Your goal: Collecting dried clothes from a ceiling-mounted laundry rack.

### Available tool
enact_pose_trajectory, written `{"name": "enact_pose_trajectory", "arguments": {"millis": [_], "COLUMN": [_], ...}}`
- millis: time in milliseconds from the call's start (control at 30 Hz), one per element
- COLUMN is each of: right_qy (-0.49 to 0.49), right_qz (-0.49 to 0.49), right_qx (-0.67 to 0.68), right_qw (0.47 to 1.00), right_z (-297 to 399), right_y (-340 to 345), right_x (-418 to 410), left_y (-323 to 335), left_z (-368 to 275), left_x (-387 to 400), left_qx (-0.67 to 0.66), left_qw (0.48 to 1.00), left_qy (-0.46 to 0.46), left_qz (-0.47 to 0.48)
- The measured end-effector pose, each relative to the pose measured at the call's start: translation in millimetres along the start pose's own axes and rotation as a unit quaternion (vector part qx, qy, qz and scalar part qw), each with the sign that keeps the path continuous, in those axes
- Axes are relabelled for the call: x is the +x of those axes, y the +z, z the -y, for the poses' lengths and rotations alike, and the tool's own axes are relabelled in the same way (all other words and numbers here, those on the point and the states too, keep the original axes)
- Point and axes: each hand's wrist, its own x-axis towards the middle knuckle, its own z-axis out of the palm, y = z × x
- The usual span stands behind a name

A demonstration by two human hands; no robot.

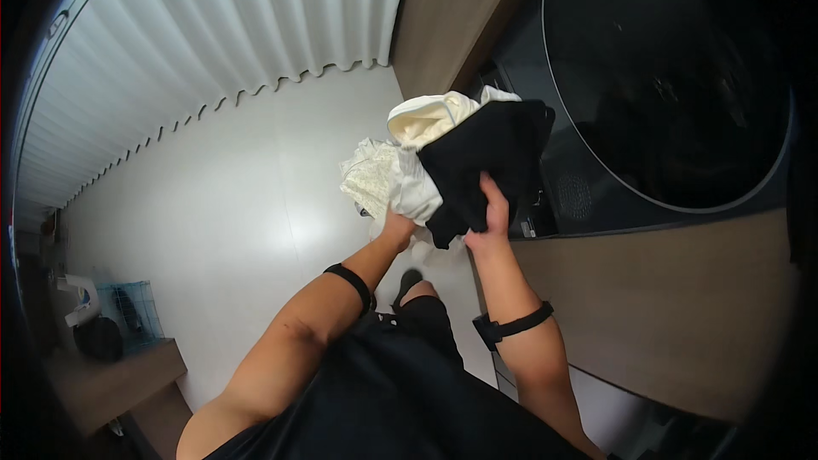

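Note:
A bundle of cloth is held up between my two hands over the floor, beside a dark appliance. My left hand (399, 230) grips white fabric (412, 185) from below, and a cream patterned cloth (367, 172) hangs next to it. My right hand (492, 214) is closed on a black garment (489, 147), with the thumb lying on top of it. Behind the black garment, a cream-coloured cloth with pale blue trim (425, 118) sticks out at the upper left. The fingertips of both hands are hidden by fabric.
At the right is a dark appliance with a large round glass door (664, 76), beside a wood-toned panel (645, 306). A white pleated curtain (223, 25) hangs at upper left above the pale floor (243, 204). A blue wire cage (137, 313) stands at lower left.

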Motion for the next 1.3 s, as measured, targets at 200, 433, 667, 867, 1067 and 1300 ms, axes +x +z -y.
{"name": "enact_pose_trajectory", "arguments": {"millis": [200, 433, 667, 867, 1067, 1300], "right_qy": [0.035, 0.092, 0.069, 0.122, 0.194, 0.083], "right_qz": [0.018, 0.061, 0.049, 0.048, 0.021, 0.158], "right_qx": [-0.213, -0.275, -0.501, -0.514, -0.675, -0.807], "right_qw": [0.976, 0.955, 0.861, 0.848, 0.712, 0.563], "right_z": [7, -30, -57, -92, -167, -266], "right_y": [-129, -156, -217, -262, -283, -359], "right_x": [90, 190, 278, 309, 370, 441], "left_y": [-44, -95, -80, -45, -52, -82], "left_z": [16, 132, 171, 224, 290, 416], "left_x": [76, 49, -51, -111, -120, -124], "left_qx": [0.044, 0.118, -0.102, -0.086, -0.035, -0.087], "left_qw": [0.997, 0.911, 0.828, 0.788, 0.798, 0.801], "left_qy": [0.062, -0.292, -0.412, -0.494, -0.499, -0.476], "left_qz": [0.029, -0.266, -0.365, -0.358, -0.335, -0.353]}}
